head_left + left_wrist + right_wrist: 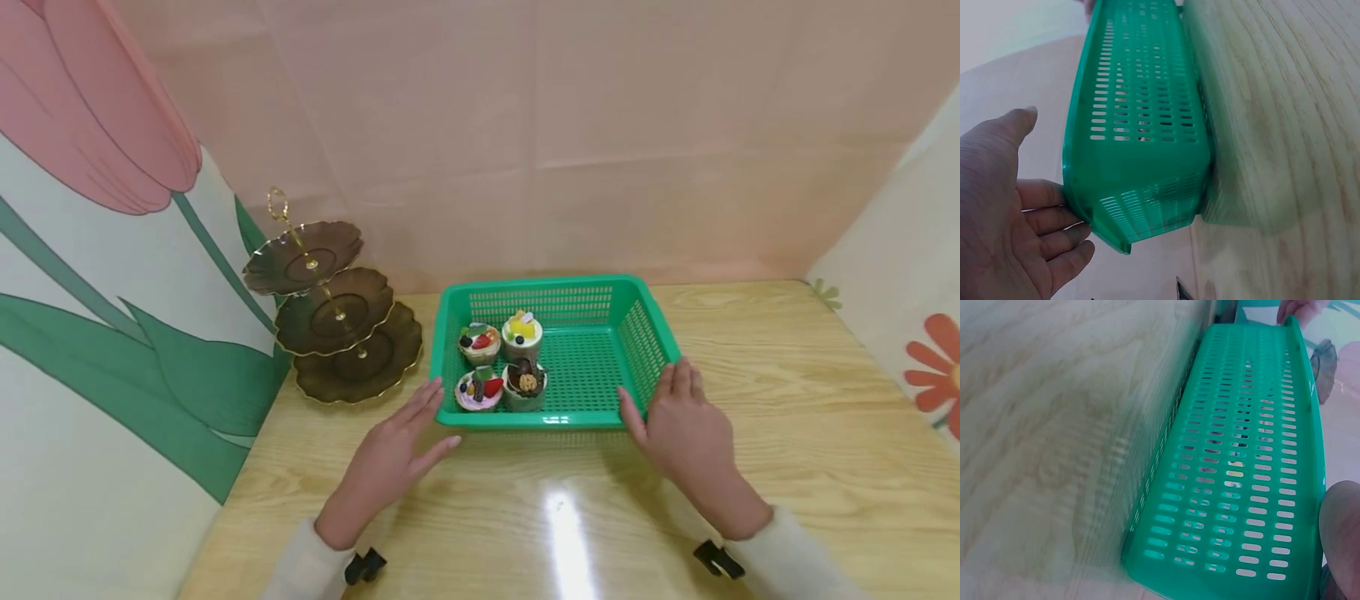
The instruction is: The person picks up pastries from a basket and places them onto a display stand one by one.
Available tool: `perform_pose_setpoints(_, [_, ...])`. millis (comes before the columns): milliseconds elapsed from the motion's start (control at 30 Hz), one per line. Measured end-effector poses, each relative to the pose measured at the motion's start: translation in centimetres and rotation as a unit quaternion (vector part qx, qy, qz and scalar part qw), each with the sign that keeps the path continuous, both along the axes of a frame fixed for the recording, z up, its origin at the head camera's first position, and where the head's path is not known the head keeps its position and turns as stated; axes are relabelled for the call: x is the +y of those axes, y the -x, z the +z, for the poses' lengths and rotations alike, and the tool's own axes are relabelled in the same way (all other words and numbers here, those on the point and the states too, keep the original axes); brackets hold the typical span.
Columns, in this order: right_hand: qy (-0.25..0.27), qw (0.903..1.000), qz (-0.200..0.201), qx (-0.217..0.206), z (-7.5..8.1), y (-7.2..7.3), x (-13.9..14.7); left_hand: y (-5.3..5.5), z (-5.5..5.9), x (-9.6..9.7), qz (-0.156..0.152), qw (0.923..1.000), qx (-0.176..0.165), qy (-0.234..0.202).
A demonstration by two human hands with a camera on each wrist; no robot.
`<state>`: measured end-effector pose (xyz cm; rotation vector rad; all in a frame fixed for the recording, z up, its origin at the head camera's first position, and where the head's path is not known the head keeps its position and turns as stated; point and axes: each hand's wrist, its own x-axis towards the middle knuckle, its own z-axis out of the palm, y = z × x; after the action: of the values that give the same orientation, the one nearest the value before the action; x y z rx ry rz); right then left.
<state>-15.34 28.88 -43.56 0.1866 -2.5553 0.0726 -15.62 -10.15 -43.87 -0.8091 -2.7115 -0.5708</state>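
Note:
A green plastic basket (558, 421) with slotted walls sits on the table. In its left part several decorated cupcakes stand close together: one topped with a walnut (525, 384), another with purple-white cream (478, 390), and behind them two fruit-topped ones (522, 335). My left hand (390, 454) is at the front left corner, its straight fingertips touching the rim and its thumb apart from it. At the front right corner, my right hand (692, 433) lays extended fingers along the outer side, with the thumb by the front rim. The left wrist view shows the left fingers (1054, 219) against the basket corner.
Left of the basket stands a three-tier brown cake stand (337, 312) with gold edges and a ring handle. Behind the wooden table (795, 400) rises a pink backdrop (600, 150). A panel with a painted tulip (112, 108) flanks the left side.

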Motion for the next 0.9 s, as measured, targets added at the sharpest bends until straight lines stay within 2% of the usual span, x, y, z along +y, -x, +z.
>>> perform_pose_setpoints(100, [0.0,0.9999,0.0,0.014,0.0,-0.2,-0.1,0.1,-0.2,0.2,0.002,0.9998,0.013,-0.016])
perform_pose_setpoints(267, [0.014,0.9991,-0.013,-0.039,0.9,-0.7,0.3,0.4,0.1,0.7,0.016,0.9979,0.051,-0.035])
perform_pose_setpoints(433, [0.071,0.9954,0.018,-0.061,1.9,0.1,2.5,1.6,1.8,1.8,0.017,0.9959,0.076,-0.046])
perform_pose_setpoints(533, [0.125,0.9843,0.061,-0.109,1.9,1.3,4.1,3.0,3.0,2.6,-0.002,0.9977,0.059,-0.035])
perform_pose_setpoints(600, [0.16,0.9726,0.092,-0.142,1.8,2.0,4.9,4.1,3.7,3.1,-0.023,0.9987,0.044,-0.013])
perform_pose_setpoints(700, [0.199,0.9562,0.128,-0.172,1.4,2.8,5.6,5.8,4.6,3.9,-0.053,0.9968,0.037,0.047])
perform_pose_setpoints(767, [0.212,0.9501,0.145,-0.177,1.1,3.1,5.6,6.8,5.0,4.3,-0.066,0.9934,0.039,0.085])
perform_pose_setpoints(900, [0.215,0.946,0.155,-0.186,0.7,3.6,5.3,8.3,5.2,4.8,-0.077,0.9837,0.042,0.157])
